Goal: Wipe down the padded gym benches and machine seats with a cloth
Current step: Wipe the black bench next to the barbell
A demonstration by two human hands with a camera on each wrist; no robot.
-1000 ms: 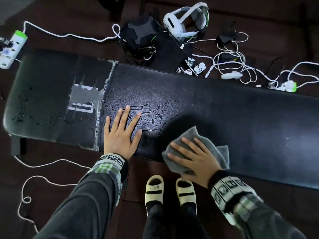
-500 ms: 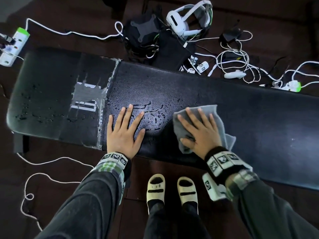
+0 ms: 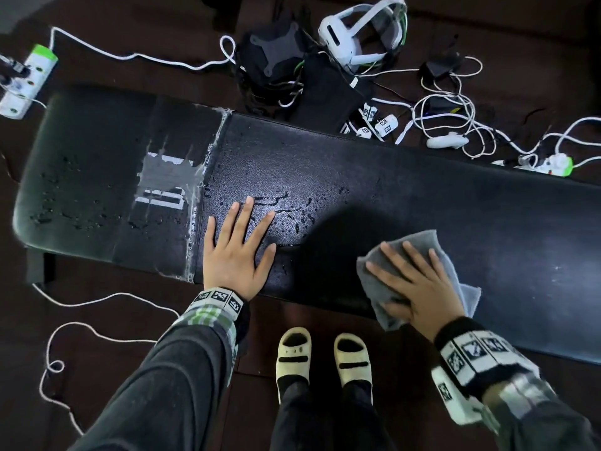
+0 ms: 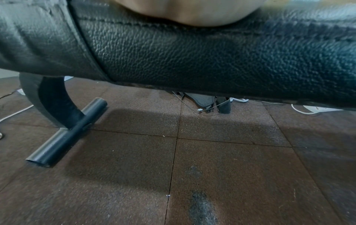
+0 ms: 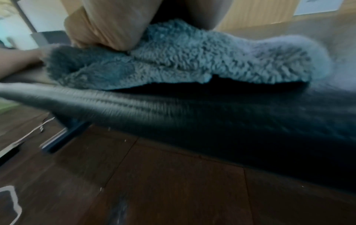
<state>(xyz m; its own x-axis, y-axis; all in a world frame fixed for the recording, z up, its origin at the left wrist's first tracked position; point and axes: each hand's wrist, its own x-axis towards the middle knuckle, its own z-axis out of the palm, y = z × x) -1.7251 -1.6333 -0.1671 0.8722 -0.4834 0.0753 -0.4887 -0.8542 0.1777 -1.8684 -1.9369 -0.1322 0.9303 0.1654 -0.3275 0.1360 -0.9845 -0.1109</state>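
Observation:
A long black padded bench (image 3: pixel 390 177) runs across the head view, with water droplets (image 3: pixel 292 209) near its middle and on its left section. My left hand (image 3: pixel 237 252) lies flat on the pad, fingers spread, just right of the taped seam (image 3: pixel 201 203). My right hand (image 3: pixel 416 281) presses a grey fluffy cloth (image 3: pixel 422 245) flat on the bench near its front edge, fingers straight. In the right wrist view the cloth (image 5: pixel 192 60) bunches under my palm on the bench edge (image 5: pixel 173 109). The left wrist view shows the bench side (image 4: pixel 192 53) under my palm.
Behind the bench lie a white headset (image 3: pixel 361 30), a black pack (image 3: pixel 276 56), tangled white cables (image 3: pixel 455 109) and two power strips (image 3: pixel 26 79). A white cord (image 3: pixel 81 320) loops on the floor at front left. My slippered feet (image 3: pixel 322 356) stand before the bench. A bench foot bar (image 4: pixel 65 134) sits underneath.
My right hand has slid the cloth to the right and back toward the front edge of the bench. The left hand has stayed planted on the pad.

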